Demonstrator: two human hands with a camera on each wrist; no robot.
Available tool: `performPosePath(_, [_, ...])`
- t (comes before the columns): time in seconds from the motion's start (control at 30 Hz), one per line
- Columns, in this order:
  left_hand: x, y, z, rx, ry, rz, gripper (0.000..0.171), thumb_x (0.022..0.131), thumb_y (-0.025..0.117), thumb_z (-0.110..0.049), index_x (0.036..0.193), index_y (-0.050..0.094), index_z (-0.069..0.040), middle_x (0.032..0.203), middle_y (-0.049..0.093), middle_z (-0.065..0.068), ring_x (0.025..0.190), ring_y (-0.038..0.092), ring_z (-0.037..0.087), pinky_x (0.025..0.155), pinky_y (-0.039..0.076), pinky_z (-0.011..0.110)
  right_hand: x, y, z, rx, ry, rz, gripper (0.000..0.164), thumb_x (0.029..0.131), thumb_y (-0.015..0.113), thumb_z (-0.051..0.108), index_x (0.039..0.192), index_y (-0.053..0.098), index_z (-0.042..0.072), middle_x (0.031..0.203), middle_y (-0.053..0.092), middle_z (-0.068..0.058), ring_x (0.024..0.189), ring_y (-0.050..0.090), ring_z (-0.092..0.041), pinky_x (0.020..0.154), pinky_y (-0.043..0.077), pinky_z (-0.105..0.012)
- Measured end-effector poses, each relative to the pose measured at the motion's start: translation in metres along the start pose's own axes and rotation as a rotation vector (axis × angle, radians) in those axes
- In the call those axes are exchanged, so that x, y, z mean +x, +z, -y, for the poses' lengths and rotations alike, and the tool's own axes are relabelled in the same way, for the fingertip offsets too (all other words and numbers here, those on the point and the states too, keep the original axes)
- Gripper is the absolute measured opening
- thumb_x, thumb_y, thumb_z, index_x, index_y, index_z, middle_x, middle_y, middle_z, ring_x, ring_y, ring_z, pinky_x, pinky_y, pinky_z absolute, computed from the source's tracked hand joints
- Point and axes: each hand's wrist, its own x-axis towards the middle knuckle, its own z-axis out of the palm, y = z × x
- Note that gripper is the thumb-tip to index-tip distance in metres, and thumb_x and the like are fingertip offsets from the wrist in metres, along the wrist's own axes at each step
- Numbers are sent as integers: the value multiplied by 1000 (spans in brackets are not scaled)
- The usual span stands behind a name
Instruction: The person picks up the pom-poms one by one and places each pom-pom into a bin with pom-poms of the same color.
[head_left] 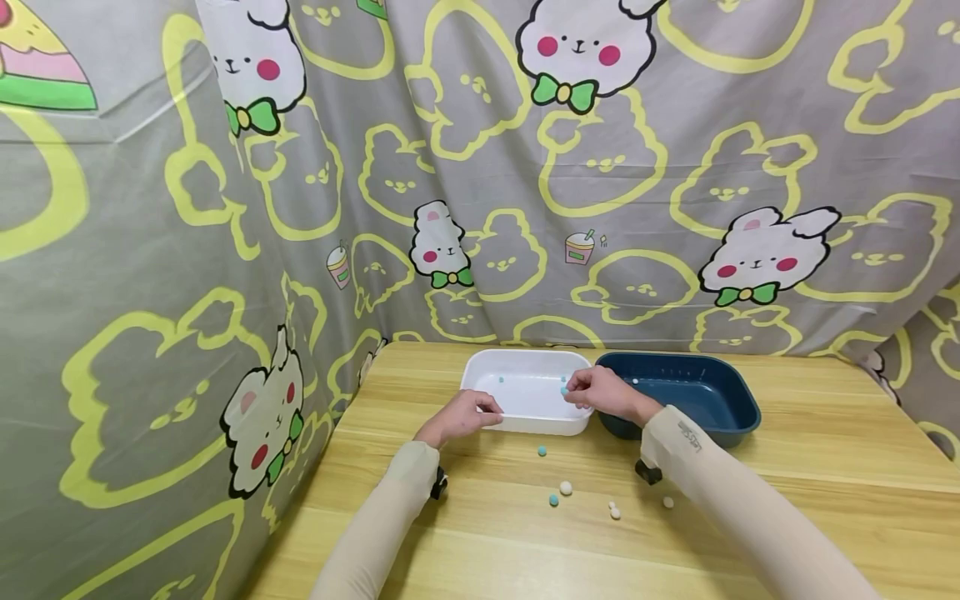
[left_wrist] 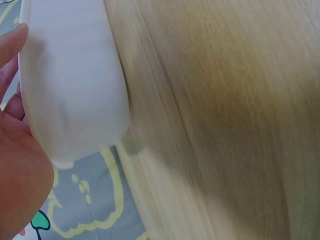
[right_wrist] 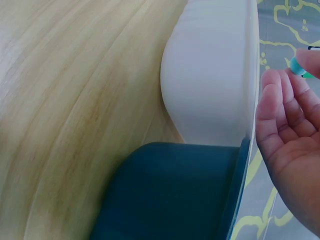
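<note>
My right hand (head_left: 603, 392) is over the right end of the white basin (head_left: 528, 423). Its thumb and forefinger pinch a small teal ball (right_wrist: 297, 66), seen clearly in the right wrist view. At the basin's front left, my left hand (head_left: 462, 414) holds the rim, with fingertips at the edge in the left wrist view. Inside the basin lie a teal ball (head_left: 501, 380) and another teal ball (head_left: 563, 379) near the right hand. To the right stands a dark blue basin (head_left: 701, 396), with a white ball (head_left: 635, 382) showing in it.
On the wooden table (head_left: 480, 533), in front of the basins, lie a teal ball (head_left: 542, 451), a second teal ball (head_left: 553, 500), a larger white ball (head_left: 566, 488) and several smaller white ones. A patterned curtain (head_left: 495, 183) hangs behind and along the left.
</note>
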Motion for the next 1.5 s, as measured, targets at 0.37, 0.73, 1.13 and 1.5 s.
performPosePath(0.37, [1,1,2,-8,-2,3,8,89,68,-20,84,73,-17,81,65,-11,80,56,7,70,45,26,9,5,5,2,72,13,12,90,65,20,90,65,8,82,62,-8,74,57,-20,65,48,-34])
performPosePath(0.73, [0,-1,-2,-11,-17,7,8,89,67,-21,84,73,-18,83,65,-11,82,56,8,70,46,27,15,3,3,12,67,21,13,91,64,18,90,66,5,81,63,-8,73,58,-20,70,49,-33])
performPosePath(1.13, [0,0,0,6,-4,7,8,89,67,-22,85,73,-18,81,65,-12,81,56,7,71,45,26,21,3,-1,3,65,15,12,90,64,16,90,65,4,78,63,-8,73,60,-22,70,50,-35])
performPosePath(1.5, [0,1,1,0,-17,10,7,89,67,-20,85,73,-17,82,65,-11,80,55,7,70,46,26,27,2,-2,-27,72,27,12,89,65,15,90,64,3,72,61,-5,68,56,-19,67,47,-34])
